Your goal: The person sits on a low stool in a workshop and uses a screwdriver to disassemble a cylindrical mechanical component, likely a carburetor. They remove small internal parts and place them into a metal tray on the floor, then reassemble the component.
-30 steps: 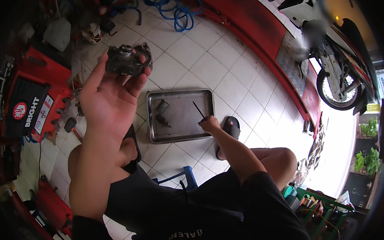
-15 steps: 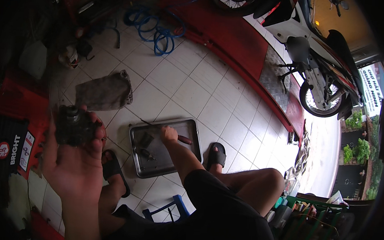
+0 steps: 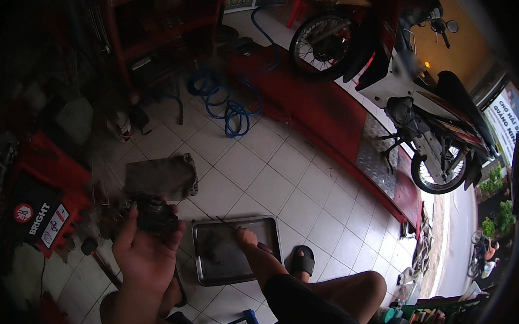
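My left hand [image 3: 148, 262] is raised, palm up, with its fingers curled round a dark, greasy metal part [image 3: 156, 215] that looks like a carburetor. My right hand [image 3: 247, 237] grips a screwdriver [image 3: 226, 222] with a thin dark shaft and a reddish-brown handle. The shaft points to the far left, and the handle end shows behind the fist. Beneath that hand, a shallow metal tray [image 3: 236, 269] lies on the floor. Small dark parts [image 3: 212, 254] sit in its left side, too dim to tell apart.
A grey, stained cloth-like slab [image 3: 160, 177] lies beyond my left hand. Further off are a coiled blue hose [image 3: 235, 117] and a red lift platform [image 3: 314, 118] bearing a motorbike [image 3: 417, 117]. A red-and-black box [image 3: 43, 209] stands left, a blue stool [image 3: 251, 323] below me.
The whole view has tilted upward, so the scene sits lower and more of the far shelves shows. Both hands keep their holds. A rider has appeared on the street at right.
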The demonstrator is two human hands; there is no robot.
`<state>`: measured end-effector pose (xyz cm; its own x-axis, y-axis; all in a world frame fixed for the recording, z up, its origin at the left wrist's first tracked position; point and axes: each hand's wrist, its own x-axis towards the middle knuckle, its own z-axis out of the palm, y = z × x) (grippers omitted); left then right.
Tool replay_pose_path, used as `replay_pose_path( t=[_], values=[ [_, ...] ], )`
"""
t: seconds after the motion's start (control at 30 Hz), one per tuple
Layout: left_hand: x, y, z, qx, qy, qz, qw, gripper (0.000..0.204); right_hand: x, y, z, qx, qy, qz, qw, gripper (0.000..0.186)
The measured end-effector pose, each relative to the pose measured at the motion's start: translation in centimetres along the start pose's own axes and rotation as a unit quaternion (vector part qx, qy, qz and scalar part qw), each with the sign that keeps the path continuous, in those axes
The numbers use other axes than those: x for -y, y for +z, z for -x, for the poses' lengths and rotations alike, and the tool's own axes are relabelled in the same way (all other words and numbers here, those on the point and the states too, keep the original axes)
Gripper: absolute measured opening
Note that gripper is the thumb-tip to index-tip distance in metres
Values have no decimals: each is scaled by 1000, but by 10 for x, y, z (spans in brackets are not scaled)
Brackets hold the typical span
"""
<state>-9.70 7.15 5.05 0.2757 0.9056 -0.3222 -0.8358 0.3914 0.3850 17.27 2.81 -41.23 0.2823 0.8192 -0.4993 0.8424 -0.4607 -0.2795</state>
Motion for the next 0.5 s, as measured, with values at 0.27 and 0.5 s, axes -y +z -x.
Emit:
replay_pose_path(
  t=[0.27, 0.5],
  values=[
    [6, 8, 3, 3, -22, 7, 1000, 35, 6, -7, 25, 27, 51, -18, 998, 38],
    [0, 1, 5, 19, -1, -3, 1000, 32, 25, 10, 57, 45, 60, -13, 997, 39]
  ],
)
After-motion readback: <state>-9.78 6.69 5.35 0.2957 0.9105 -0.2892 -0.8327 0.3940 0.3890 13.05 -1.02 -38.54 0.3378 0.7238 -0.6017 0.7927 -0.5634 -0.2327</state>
